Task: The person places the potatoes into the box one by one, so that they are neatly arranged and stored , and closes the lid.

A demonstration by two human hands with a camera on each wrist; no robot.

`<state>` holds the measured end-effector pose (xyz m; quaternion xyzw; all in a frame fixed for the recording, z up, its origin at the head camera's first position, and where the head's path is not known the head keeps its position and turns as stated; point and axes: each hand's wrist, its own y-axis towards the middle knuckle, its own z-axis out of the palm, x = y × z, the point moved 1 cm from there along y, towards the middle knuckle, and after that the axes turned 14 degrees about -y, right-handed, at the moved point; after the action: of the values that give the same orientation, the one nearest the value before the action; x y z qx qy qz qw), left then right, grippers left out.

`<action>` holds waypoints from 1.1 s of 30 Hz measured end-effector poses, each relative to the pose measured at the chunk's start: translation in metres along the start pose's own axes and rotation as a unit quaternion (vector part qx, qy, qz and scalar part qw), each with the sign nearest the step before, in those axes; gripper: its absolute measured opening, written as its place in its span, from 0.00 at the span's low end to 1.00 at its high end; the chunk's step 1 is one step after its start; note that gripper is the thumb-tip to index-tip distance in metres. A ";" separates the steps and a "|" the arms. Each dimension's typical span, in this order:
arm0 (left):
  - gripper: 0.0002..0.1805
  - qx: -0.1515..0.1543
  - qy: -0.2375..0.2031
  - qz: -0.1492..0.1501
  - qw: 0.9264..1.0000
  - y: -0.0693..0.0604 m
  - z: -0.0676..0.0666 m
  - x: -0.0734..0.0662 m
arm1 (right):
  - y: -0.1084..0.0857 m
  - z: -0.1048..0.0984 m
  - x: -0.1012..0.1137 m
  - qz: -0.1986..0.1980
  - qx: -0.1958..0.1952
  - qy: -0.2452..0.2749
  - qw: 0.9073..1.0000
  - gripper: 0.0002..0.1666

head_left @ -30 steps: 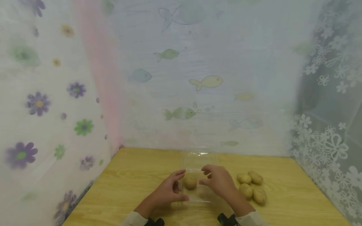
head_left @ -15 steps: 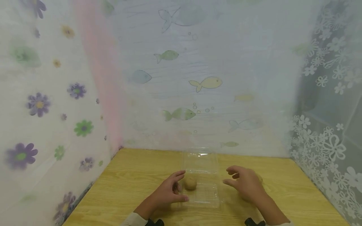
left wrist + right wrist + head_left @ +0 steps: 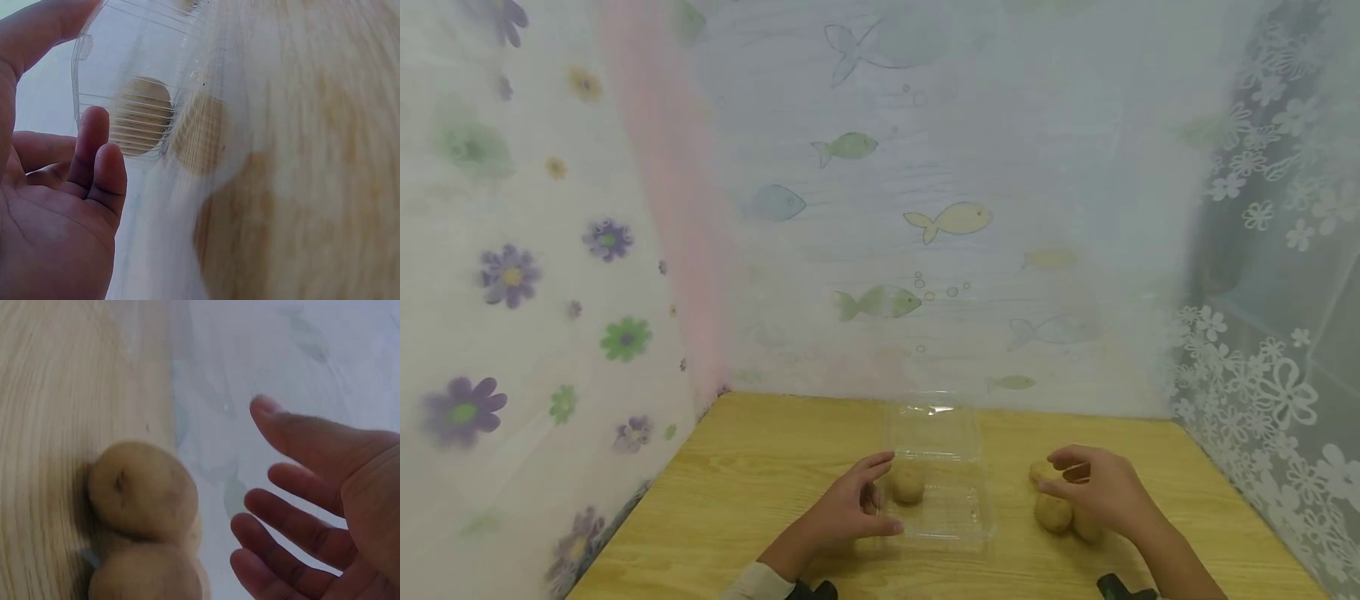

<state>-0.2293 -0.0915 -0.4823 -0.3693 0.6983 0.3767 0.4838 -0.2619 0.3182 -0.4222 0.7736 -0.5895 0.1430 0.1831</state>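
Note:
A hinged clear plastic container lies spread wide in the head view, lid folded back. One potato sits in its left part; the left wrist view shows that potato through the ribbed plastic. My left hand holds the container's left side, thumb at the front and fingers toward the back. To the right, my right hand hovers over loose potatoes, fingers bent and spread apart. In the right wrist view two potatoes stand beside the right hand, with a gap between.
The wood-grain table reaches back to a pale curtain printed with fish. Flowered sheets border it on the left and right. Black wrist devices show at the bottom edge.
My right hand has travelled from above the container rightward to the loose potatoes, covering part of them. The left hand and the potato in the container have stayed in place.

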 end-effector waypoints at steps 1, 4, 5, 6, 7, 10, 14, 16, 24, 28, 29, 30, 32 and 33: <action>0.53 0.001 0.002 0.002 1.000 0.000 0.000 0.000 | 0.000 -0.001 -0.004 -0.001 0.006 0.004 1.000 0.34; 0.53 0.003 0.005 0.008 1.000 0.000 0.001 0.001 | -0.001 -0.004 -0.016 -0.008 0.018 0.015 1.000 0.34; 0.52 0.003 0.005 0.010 1.000 -0.001 0.001 0.001 | -0.001 -0.005 -0.020 -0.013 0.020 0.019 1.000 0.34; 0.52 0.004 0.005 0.011 1.000 -0.001 0.001 0.001 | -0.001 -0.006 -0.024 -0.018 0.021 0.020 0.999 0.33; 0.52 0.004 0.005 0.011 1.000 -0.001 0.001 0.002 | -0.001 -0.007 -0.028 -0.023 0.024 0.023 0.999 0.33; 0.52 0.005 0.005 0.012 1.000 -0.002 0.002 0.002 | -0.001 -0.010 -0.039 -0.028 0.031 0.030 0.999 0.33; 0.52 0.004 0.004 0.009 1.000 -0.003 0.002 0.000 | -0.002 -0.014 -0.054 -0.031 0.052 0.045 0.997 0.34; 0.52 0.004 0.003 0.008 1.000 -0.003 0.002 -0.001 | -0.002 -0.016 -0.061 -0.037 0.066 0.055 0.996 0.34; 0.52 0.006 0.000 0.002 1.000 -0.001 0.000 -0.002 | -0.003 -0.018 -0.077 -0.077 0.119 0.100 0.985 0.31; 0.52 0.007 -0.001 0.003 1.000 0.000 0.000 -0.003 | -0.002 -0.017 -0.079 -0.096 0.152 0.123 0.976 0.31; 0.52 0.006 0.000 0.003 1.000 -0.001 0.000 -0.003 | -0.002 -0.017 -0.080 -0.100 0.161 0.130 0.973 0.31; 0.52 0.006 0.000 0.003 1.000 -0.001 0.000 -0.003 | -0.002 -0.017 -0.081 -0.104 0.170 0.136 0.970 0.32; 0.52 0.005 -0.002 0.001 1.000 -0.001 0.000 -0.004 | -0.001 -0.016 -0.082 -0.110 0.184 0.144 0.966 0.33; 0.52 0.005 -0.004 0.000 1.000 -0.001 0.000 -0.004 | -0.002 -0.016 -0.083 -0.114 0.189 0.147 0.964 0.33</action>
<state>-0.2276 -0.0911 -0.4787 -0.3656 0.6981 0.3749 0.4883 -0.2824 0.3972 -0.4446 0.8267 -0.4265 0.3420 0.1333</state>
